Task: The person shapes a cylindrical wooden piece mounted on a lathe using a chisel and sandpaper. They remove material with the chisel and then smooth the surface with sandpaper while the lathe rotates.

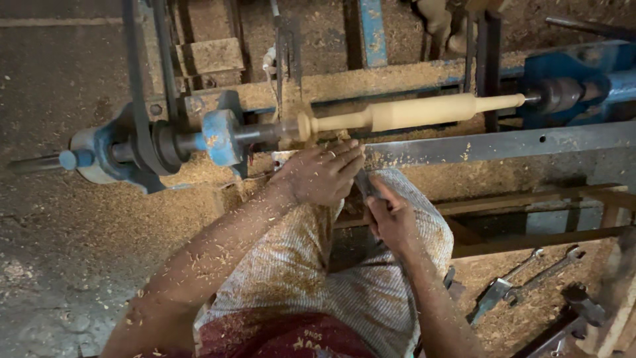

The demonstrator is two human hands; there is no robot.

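The left hand point(321, 174) lies fingers together over a chisel point(364, 183), pinning it near the rail point(490, 142) for steadiness; the right hand point(391, 219) fists its handle. Just beyond the fingers, the pale wooden spindle point(414, 111) sits clamped in the blue lathe point(222, 136).

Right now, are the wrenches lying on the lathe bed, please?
No, the wrenches lie in sawdust on the floor, below the lathe.

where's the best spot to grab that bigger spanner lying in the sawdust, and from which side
Grip the spanner on its straight middle shank, coming down from above. It lies flat on the sawdust, slanted, so the shank is the narrow, bare part; a second spanner lies close beside it, so close the fingers across the shank.
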